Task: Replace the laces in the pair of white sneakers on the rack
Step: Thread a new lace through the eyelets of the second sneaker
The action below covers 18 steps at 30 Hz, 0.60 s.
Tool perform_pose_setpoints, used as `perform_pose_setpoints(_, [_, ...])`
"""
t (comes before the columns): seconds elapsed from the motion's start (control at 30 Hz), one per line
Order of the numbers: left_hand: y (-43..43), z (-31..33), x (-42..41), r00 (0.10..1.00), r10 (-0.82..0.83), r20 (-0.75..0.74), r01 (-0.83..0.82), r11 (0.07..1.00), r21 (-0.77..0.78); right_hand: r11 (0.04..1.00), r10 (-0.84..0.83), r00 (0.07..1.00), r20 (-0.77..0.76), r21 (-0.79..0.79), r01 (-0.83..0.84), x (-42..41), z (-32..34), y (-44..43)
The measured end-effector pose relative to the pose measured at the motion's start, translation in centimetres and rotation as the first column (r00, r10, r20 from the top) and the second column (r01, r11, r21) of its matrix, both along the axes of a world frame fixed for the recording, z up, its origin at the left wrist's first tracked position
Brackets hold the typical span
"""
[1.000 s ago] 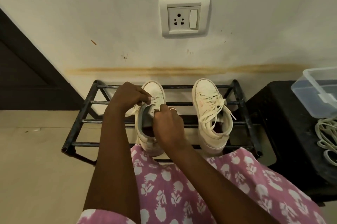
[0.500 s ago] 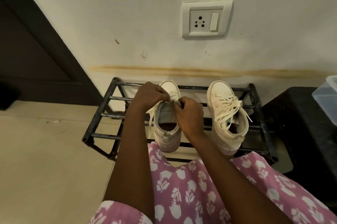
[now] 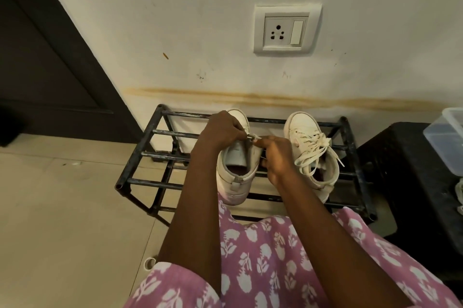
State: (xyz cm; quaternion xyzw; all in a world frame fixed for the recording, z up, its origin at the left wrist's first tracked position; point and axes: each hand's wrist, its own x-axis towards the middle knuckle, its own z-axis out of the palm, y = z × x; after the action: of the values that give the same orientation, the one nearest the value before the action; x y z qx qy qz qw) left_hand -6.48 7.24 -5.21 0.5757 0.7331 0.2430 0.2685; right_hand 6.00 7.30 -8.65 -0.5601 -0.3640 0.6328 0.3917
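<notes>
We are on the first sneaker (image 3: pixel 234 174), which stands on the rack (image 3: pixel 150 156) directly below our fingers, heel toward us and mouth open. Our left hand (image 3: pixel 220 131) is curled over its front, the fingers (image 3: pixel 238 132) closed narrow on a short bit of lace (image 3: pixel 252 135) that runs across to our right hand (image 3: pixel 275 158). The right fingers (image 3: pixel 261 143) are curled tight round the sneaker's upper edge, just beside the lace; whether they also nip the lace we cannot tell.

We judge this to be the stripping of the old lace from the first shoe, near its top eyelets. How many rows remain threaded under the left hand is hidden.

The second sneaker (image 3: pixel 309 154) sits on the rack just to the outside of our right fingers, fully laced and tied in a loose bow, so the task is at an early stage.

Next we would steady the shoe with the right hand and draw the lace clear with the left, pulling along the eyelet rather than across it. What looks like a coil of cord (image 3: pixel 460 193) lies on the dark desk (image 3: pixel 400 169), well apart beyond the right fingers.
</notes>
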Motion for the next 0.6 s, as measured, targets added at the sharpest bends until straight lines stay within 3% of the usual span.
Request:
perform_pose_setpoints(0.4, [0.7,-1.1,0.4,0.994,-0.022,-0.106,0.019,0.999,-0.035,0.999,0.028,1.000,0.000,0.023,-0.028,0.2,0.1,-0.6])
perform_pose_setpoints(0.6, [0.0,-1.1,-0.8,0.998,-0.019,-0.055,0.018,1.000,-0.010,0.999,0.039,0.998,-0.050,-0.029,-0.041,-0.2,0.0,-0.3])
